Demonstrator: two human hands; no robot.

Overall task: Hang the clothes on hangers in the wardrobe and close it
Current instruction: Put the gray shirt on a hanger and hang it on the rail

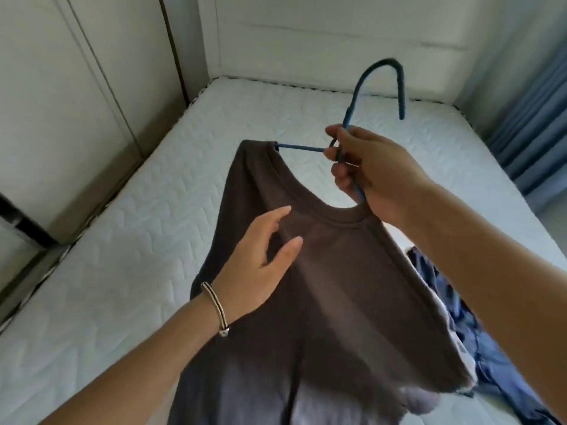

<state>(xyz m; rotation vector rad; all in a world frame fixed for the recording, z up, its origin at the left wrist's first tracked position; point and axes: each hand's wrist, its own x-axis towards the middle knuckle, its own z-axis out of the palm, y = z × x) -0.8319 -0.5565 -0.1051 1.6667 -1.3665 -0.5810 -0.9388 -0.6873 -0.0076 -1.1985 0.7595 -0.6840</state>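
A dark brown T-shirt (pixel 331 296) hangs over the bed on a blue hanger (pixel 380 84), whose hook points up and away. One hanger arm pokes out of the collar at the upper left. My right hand (pixel 368 170) grips the hanger at the neck, just below the hook. My left hand (pixel 260 256) has relaxed fingers that touch the shirt's front, just below the collar. A bracelet sits on the left wrist.
A white quilted mattress (pixel 129 240) fills the view below. Blue clothes (pixel 497 363) lie in a heap at the right. Pale wardrobe doors (pixel 61 102) stand at the left, a padded headboard (pixel 322 41) behind, and blue curtains (pixel 534 118) at the right.
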